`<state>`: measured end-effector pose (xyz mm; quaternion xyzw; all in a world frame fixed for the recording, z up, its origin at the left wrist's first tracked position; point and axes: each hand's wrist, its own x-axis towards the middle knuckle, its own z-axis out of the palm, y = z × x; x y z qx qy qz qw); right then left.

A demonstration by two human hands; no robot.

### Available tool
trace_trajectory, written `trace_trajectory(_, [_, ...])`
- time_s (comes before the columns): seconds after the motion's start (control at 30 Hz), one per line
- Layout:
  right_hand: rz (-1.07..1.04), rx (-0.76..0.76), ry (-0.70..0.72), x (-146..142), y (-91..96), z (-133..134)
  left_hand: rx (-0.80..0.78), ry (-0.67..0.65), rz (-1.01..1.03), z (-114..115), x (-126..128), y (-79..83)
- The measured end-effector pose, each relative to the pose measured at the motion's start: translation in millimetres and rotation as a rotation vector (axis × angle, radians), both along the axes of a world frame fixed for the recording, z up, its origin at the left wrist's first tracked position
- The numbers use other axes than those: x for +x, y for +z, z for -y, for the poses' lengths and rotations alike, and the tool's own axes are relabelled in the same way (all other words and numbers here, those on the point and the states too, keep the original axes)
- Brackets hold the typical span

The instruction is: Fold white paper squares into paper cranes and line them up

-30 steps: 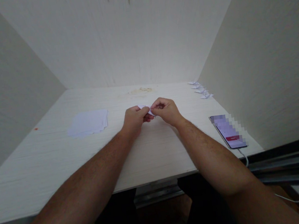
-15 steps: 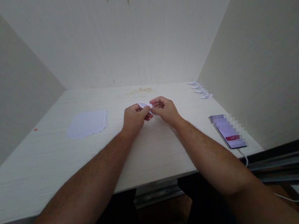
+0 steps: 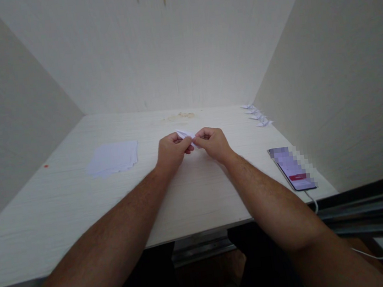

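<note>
A small folded piece of white paper [image 3: 184, 133] is held between my two hands, just above the middle of the table. My left hand [image 3: 172, 151] grips its left part, thumb on top and fingers beneath. On the other side my right hand [image 3: 214, 142] pinches the right end between thumb and curled fingers. The two thumbs almost meet on the paper. Much of the paper is covered by my fingers, so its exact folded shape cannot be made out.
A stack of white paper sheets [image 3: 113, 157] lies to the left. Several folded paper figures [image 3: 259, 119] stand in a row at the back right, along the side wall. A phone [image 3: 290, 168] with a white cable [image 3: 312, 200] rests near the right edge of the white table [image 3: 191, 199].
My right hand's fingers have curled in and come down a little onto the paper's right end. The left hand has barely moved.
</note>
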<state>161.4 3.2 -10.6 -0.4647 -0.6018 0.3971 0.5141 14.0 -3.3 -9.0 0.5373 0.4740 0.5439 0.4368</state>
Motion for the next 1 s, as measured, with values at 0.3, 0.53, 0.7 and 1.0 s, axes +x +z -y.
trace_trajectory(0.3, [-0.003,0.005,0.018,-0.1,0.1,-0.9,0.006,0.011,-0.048,1.5,-1.0,2.9])
trace_trajectory(0.53, [0.029,0.048,0.034,1.7,1.4,1.0,0.006,-0.032,0.002,-2.0,-2.7,-1.6])
trace_trajectory(0.7, [0.082,0.094,0.015,-1.8,1.6,3.7,0.021,0.014,-0.006,0.3,-1.3,0.5])
trace_trajectory(1.0, [0.101,0.147,0.007,-5.7,-1.2,3.8,0.023,0.092,0.031,2.8,1.9,-2.0])
